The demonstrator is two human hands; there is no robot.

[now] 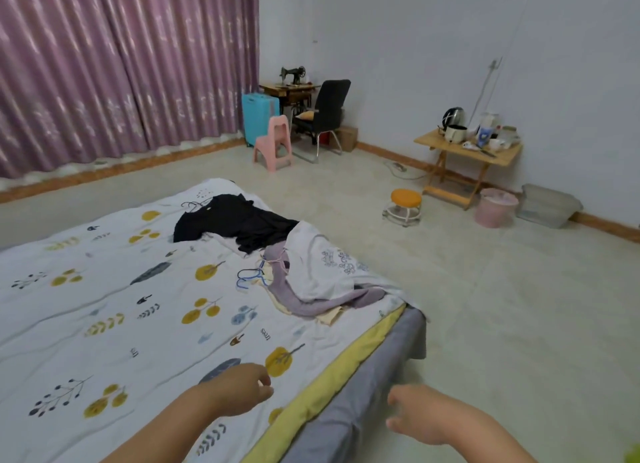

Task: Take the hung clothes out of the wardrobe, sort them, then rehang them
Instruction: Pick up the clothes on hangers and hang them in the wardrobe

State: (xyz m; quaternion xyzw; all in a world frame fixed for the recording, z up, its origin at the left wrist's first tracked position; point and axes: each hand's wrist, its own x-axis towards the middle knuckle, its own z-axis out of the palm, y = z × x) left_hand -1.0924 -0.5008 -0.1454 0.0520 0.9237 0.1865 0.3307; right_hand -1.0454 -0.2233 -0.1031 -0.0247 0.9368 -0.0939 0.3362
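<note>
Lying on bed: black top, then pale clothes pile with hangers; wardrobe unseen. Left hand loosely curled, empty; right hand relaxed, empty. Removal seemingly done; sorting, rehanging left

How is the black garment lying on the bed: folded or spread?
Spread, loosely: the black garment lies flat and rumpled on the bed, hanger at its neck.

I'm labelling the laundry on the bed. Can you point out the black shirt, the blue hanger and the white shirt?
black shirt (242, 220), head view, middle of its body.
blue hanger (250, 278), head view, its wire loop.
white shirt (318, 268), head view, plain fabric beside the print.
</note>
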